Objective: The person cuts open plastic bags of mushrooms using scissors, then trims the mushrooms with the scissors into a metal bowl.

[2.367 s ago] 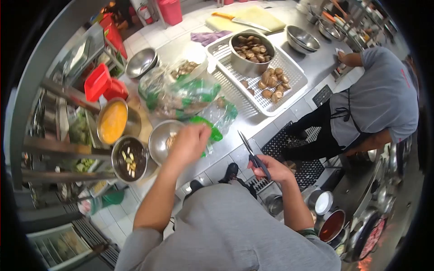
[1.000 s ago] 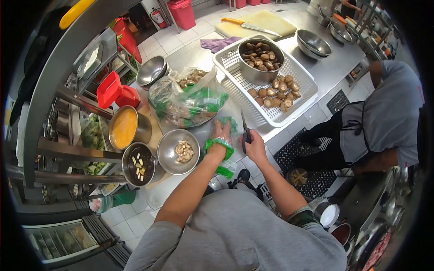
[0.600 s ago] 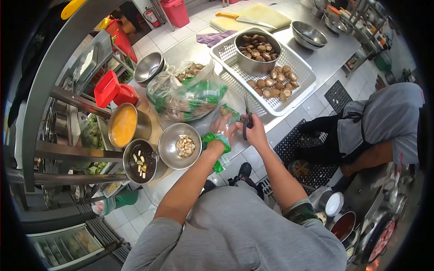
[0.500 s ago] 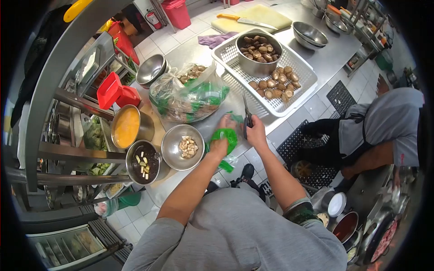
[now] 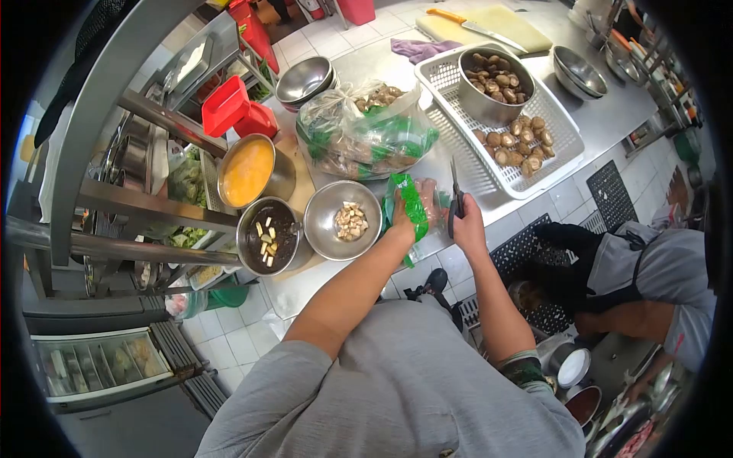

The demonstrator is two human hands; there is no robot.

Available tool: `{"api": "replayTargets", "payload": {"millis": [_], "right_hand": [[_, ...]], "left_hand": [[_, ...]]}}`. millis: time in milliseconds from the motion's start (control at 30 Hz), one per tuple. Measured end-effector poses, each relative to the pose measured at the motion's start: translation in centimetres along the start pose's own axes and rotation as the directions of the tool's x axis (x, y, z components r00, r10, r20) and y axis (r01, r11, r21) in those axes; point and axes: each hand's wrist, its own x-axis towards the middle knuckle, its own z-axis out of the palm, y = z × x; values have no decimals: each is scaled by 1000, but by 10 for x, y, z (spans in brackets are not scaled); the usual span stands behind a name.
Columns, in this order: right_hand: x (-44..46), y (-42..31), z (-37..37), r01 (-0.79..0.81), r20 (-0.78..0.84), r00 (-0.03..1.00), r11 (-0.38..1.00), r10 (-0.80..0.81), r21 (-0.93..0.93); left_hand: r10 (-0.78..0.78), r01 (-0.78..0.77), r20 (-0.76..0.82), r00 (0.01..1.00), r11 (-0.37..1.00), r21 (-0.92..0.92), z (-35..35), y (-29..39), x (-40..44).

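Observation:
My right hand [image 5: 469, 227] is closed around the dark handles of a pair of scissors [image 5: 456, 195], whose blades point away from me. Close by on its left, my left hand [image 5: 402, 227] grips a clear plastic bag with green print [image 5: 412, 204]. The plastic partly covers its fingers. Left of that hand stands a steel bowl of chopped pale pieces [image 5: 350, 221]. Beyond my hands sits a large clear-and-green bag of mushrooms [image 5: 366, 133]. A white perforated tray [image 5: 561, 164] to the right holds loose mushrooms [image 5: 523, 143] and a steel pot of mushrooms [image 5: 492, 107].
On the left are a pot of orange liquid [image 5: 248, 172] and a pot of dark liquid with pale pieces [image 5: 267, 244]. An orange-handled knife [image 5: 477, 29] lies on a cutting board [image 5: 527, 34] at the back. A co-worker [image 5: 649, 267] bends over at the right, near cooking pots.
The camera view has shifted, so the table's things appear further right. My left hand has turned the small bag, and its green print now stands upright beside the scissors, which stay in my right hand.

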Motion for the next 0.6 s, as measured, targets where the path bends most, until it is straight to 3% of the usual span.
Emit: {"api": "replayTargets", "payload": {"millis": [33,133,233,333,367,433,467,533,600], "right_hand": [[0,-4,-1,0,-35,999,1000,-1,-21],[6,7,-1,21,-123,992,998,-28,-62],[6,5,-1,41,-257,965,997,-55,-59],[2,-12,1,32,-367,929,998,-51,-58],[2,-14,3,46,-401,915,998,-55,-32],[9,-5,6,-5,-243,969,985,48,172],[12,1,8,-42,-154,984,963,86,266],[14,8,14,-20,-112,993,971,48,238],[13,11,16,-32,-97,994,980,52,194]], "left_hand": [[19,-18,-31,999,1000,24,-2,2,-1],[39,-45,-48,998,990,-133,3,-10,-5],[254,-258,-47,966,944,-207,-3,-21,-14],[294,-269,96,951,940,-210,-24,-17,-19],[324,-312,27,946,927,-208,-17,-22,-19],[376,-393,-118,919,899,-194,-6,-27,-20],[306,-308,-40,951,933,-186,0,-27,-20],[156,-140,103,982,979,-149,-5,-17,-16],[70,-59,131,989,995,-86,-4,-15,-13]]}}
